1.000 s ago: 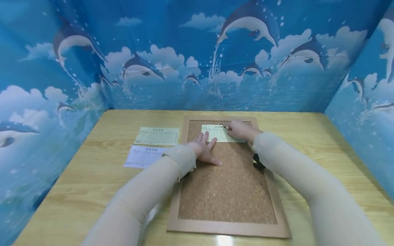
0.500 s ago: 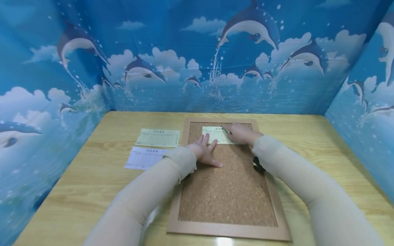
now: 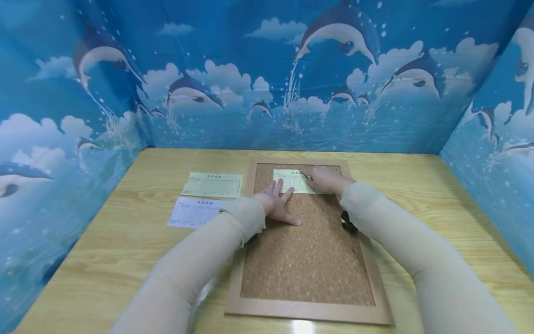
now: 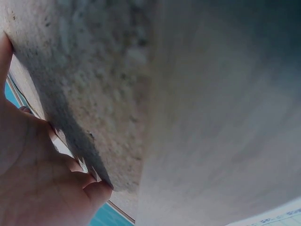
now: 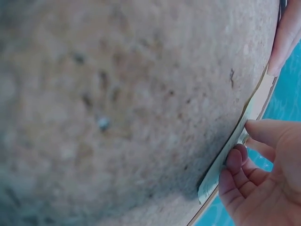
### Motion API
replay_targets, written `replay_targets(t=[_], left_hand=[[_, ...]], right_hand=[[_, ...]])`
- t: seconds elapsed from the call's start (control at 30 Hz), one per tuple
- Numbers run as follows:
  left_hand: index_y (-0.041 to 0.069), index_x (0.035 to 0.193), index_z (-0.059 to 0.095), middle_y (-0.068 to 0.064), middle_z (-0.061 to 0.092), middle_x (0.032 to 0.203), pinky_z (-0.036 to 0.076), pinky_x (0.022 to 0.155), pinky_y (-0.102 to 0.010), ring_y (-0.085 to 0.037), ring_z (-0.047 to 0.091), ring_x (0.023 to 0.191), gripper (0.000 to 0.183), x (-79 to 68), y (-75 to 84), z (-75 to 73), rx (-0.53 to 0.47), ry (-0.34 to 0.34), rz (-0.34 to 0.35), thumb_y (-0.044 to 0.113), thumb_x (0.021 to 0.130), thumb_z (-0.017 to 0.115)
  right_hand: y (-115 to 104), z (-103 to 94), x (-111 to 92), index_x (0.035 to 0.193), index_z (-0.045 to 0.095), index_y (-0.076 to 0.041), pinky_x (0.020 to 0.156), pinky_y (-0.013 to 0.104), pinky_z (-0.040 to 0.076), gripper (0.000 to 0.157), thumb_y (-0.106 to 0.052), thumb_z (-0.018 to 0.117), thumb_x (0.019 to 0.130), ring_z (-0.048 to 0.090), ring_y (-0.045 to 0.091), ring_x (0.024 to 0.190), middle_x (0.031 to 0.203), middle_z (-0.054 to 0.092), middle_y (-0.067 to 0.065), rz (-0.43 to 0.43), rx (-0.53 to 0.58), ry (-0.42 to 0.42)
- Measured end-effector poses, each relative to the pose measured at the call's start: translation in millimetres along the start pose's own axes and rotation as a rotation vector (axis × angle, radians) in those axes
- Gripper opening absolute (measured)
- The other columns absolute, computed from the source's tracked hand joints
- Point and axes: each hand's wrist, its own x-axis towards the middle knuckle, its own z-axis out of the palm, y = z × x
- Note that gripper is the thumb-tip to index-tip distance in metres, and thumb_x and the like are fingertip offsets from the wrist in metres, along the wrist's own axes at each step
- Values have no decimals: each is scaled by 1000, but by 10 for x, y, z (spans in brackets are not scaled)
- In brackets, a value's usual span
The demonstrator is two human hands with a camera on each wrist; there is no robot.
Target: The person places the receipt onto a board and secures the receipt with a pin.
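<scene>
Two hands: left hand spread, right hand curled, grip unclear
Touched slip: green, inside corkboard's far edge
Open room: cork toward near edge

Screened-off work area; type of wider room cannot be told. Table, wood-grain, one. Backdrop, blue, dolphin-and-cloud print, standing at back and both sides.

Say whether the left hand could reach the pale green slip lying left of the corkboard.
Probably yes: the green slip lies uncovered near the left hand, with nothing standing between. Its fingers would need to leave the paper they touch on the corkboard.
</scene>
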Motion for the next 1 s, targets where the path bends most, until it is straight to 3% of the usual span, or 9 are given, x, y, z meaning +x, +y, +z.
replay_targets(t=[0.23,0.6,1.0], left_hand=[[36,147,-13,-4,-27,151,10,112,-45,-25,-19,138,109,-59,0,-13,15,2,3,85,66,42],[37,146,-13,-4,-28,151,9,112,-46,-26,-20,138,107,-36,14,-34,3,-16,-8,83,68,45],[36,146,-14,-4,-30,150,7,112,-46,-25,-21,138,106,-52,21,-39,2,-20,0,83,70,44]], right_hand=[[-1,10,12,148,24,-9,101,51,33,51,-21,41,101,41,36,126,145,35,18,13,25,-11],[-5,-15,2,149,22,-11,103,52,31,52,-23,39,101,39,36,127,146,33,17,37,31,-30],[18,22,7,149,20,-11,103,51,30,51,-21,37,102,37,36,129,147,30,18,26,-33,-19]])
